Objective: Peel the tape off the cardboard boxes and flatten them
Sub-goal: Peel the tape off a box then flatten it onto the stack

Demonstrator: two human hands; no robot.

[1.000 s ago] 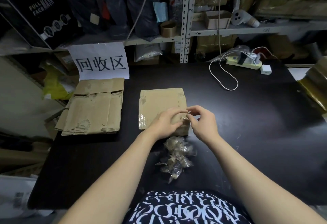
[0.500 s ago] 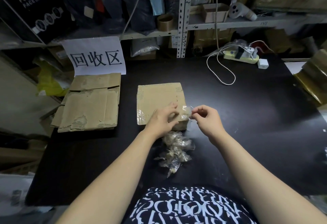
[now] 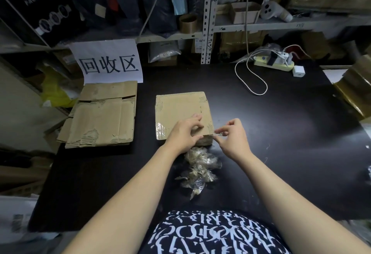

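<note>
On the dark table [image 3: 261, 133] the left hand [image 3: 180, 133] grips the box [image 3: 180, 109], which looks light and stiff, while the right hand [image 3: 232, 137] pinches the loose end of thin, probably sticky tape [image 3: 217, 134] at the corner by its fingertips.

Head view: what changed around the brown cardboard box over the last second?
The right hand, pinching a clear tape strip, has drawn away rightward from the near right corner of the brown cardboard box, peeling the strip out. The left hand still holds the box's near edge. The crumpled tape pile and the flattened cardboard stack have not moved.
</note>
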